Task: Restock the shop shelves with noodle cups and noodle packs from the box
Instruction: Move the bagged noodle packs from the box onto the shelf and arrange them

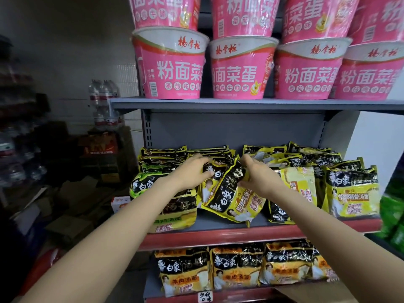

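Observation:
Both my arms reach into the middle shelf (218, 228), which holds several yellow-and-black noodle packs. My left hand (192, 171) grips the top of an upright pack (211, 186) in the middle row. My right hand (255, 173) holds the top edge of a tilted yellow-and-black pack (234, 200) that leans to the right against its neighbours. More packs are stacked flat at the back (207, 152). Pink noodle cups (172, 68) stand in two layers on the upper shelf.
The lower shelf carries a row of orange-and-black noodle packs (238, 267). A cardboard box corner (317, 294) shows at the bottom right. Green packs (393, 215) sit at the right edge. On the left are flattened cartons (72, 206), stacked boxes and water bottles (102, 95).

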{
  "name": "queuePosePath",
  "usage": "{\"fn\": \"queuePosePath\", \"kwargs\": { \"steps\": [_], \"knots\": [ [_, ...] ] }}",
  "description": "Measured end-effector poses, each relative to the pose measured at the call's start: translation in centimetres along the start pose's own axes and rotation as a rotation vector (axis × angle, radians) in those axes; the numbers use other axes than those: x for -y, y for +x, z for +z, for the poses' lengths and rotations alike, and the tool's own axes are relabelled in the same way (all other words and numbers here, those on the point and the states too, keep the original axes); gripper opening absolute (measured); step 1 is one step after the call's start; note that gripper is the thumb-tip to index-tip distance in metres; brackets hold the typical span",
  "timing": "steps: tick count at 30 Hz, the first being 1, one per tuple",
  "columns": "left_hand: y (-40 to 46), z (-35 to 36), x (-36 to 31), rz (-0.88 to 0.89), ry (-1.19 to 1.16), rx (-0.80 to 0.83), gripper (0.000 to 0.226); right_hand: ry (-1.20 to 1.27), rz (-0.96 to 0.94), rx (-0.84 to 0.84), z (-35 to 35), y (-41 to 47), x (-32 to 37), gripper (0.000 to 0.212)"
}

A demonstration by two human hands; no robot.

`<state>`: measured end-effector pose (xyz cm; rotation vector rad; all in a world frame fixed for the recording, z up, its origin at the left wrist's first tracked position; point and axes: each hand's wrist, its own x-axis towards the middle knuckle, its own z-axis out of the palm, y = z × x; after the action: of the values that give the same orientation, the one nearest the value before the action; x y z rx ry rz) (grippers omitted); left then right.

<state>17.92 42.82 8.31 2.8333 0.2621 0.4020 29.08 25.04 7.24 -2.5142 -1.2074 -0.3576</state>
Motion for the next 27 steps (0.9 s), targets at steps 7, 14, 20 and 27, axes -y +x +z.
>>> {"fn": "queuePosePath", "kwargs": {
  "steps": [7, 14, 20, 27],
  "knots": [
    [-2.0, -1.1, 0.7, 0.038, -0.071, 0.128, 0.105, -0.038, -0.044, -0.103, -0.1, -0.9, 0.6, 0.089],
    [-3.3, -1.6, 0.8, 0.049, 0.245, 0.251, 0.115, 0.223, 0.048, -0.127, 0.2, -1.3, 0.4, 0.054],
    [-4.0, -0.4, 0.8, -0.028, 0.488, -0.048, 0.084, 0.278, 0.118, -0.031, 2.4, -2.7, 1.2, 0.057],
    [-5.5, 0.9, 1.9, -0.127, 0.448, -0.063, 0.078, -0.270, -0.227, -0.056, 2.1, -3.2, 1.3, 0.088]
  ]
}}
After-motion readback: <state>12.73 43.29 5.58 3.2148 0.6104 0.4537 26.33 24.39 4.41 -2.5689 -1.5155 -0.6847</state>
